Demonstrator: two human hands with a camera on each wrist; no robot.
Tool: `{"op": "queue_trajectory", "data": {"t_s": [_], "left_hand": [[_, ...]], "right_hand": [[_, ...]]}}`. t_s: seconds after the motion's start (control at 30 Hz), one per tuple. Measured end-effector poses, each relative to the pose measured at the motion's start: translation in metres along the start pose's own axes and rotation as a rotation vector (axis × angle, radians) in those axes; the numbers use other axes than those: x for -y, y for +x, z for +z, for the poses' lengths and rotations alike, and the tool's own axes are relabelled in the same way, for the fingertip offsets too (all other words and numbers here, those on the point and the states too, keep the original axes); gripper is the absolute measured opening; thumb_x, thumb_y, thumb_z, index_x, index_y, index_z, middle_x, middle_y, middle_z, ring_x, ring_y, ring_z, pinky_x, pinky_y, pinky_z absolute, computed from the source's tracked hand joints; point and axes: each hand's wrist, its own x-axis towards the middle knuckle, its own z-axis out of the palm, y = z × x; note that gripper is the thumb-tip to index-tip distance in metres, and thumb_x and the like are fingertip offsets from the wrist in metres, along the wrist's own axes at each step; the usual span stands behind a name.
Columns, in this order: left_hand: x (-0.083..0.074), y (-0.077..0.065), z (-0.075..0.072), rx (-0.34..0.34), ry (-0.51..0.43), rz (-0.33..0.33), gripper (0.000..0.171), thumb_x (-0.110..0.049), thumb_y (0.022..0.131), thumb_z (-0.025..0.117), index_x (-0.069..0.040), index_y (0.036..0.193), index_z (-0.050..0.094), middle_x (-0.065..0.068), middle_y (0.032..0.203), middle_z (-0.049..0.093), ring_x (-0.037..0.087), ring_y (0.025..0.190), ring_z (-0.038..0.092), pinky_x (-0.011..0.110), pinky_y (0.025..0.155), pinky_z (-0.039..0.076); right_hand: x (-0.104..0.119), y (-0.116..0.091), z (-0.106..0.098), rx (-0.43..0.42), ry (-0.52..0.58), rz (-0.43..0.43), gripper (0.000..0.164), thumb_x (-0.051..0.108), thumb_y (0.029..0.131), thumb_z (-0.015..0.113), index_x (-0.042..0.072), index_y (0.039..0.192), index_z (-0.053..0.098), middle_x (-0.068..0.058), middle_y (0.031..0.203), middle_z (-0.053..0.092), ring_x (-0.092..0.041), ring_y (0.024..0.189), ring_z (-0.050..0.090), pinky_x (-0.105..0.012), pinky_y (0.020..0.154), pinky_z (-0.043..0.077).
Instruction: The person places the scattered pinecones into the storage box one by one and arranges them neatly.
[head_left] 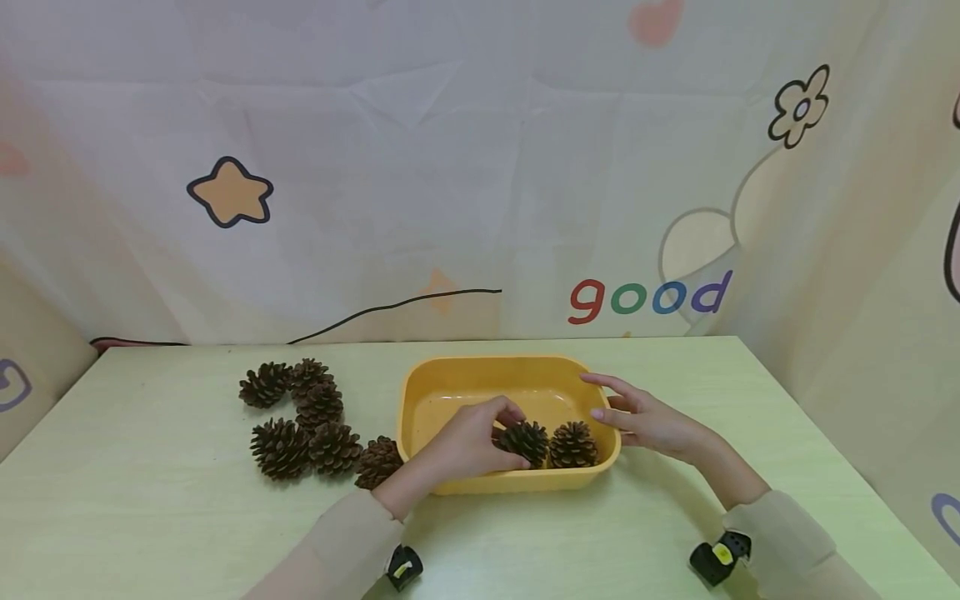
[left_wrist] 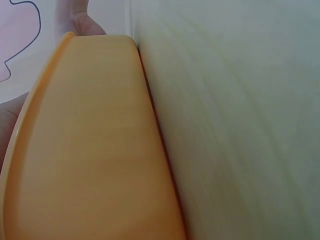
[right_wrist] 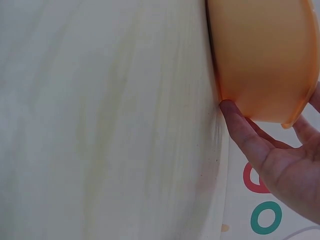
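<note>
A yellow plastic basin (head_left: pixel 517 481) stands on the table, and two brown pine cones sit inside near its front right. My left hand (head_left: pixel 468 442) reaches over the front rim and grips the left pine cone (head_left: pixel 527 442), with thumb and fingers around it. Beside it lies the other pine cone (head_left: pixel 573 445). At the basin's right end my right hand (head_left: pixel 660 425) holds the rim, thumb over the edge and other fingers along the outside. In the right wrist view, a fingertip of the right hand (right_wrist: pixel 285 165) touches the wall low down by the table.
Several loose pine cones (head_left: pixel 320 405) lie in a cluster left of the basin; one pine cone (head_left: pixel 378 462) is close against its left side, partly behind my left forearm. A printed cloth (head_left: pixel 480 183) hangs behind the pale table (head_left: pixel 172 467).
</note>
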Motion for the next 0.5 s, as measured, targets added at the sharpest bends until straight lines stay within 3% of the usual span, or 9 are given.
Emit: {"op": "queue_trajectory", "data": {"t_s": [0.5], "left_hand": [[0.0, 0.002, -0.0005, 0.012, 0.039, -0.001, 0.046, -0.023, 0.072, 0.078, -0.008, 0.11, 0.057, 0.006, 0.106, 0.06, 0.021, 0.093, 0.058, 0.032, 0.079, 0.049]], "right_hand": [[-0.0002, 0.0003, 0.0001, -0.002, 0.0, 0.001, 0.068, 0.033, 0.091, 0.055, 0.017, 0.146, 0.019, -0.024, 0.146, 0.014, -0.046, 0.128, 0.026, -0.051, 0.093, 0.041]]}}
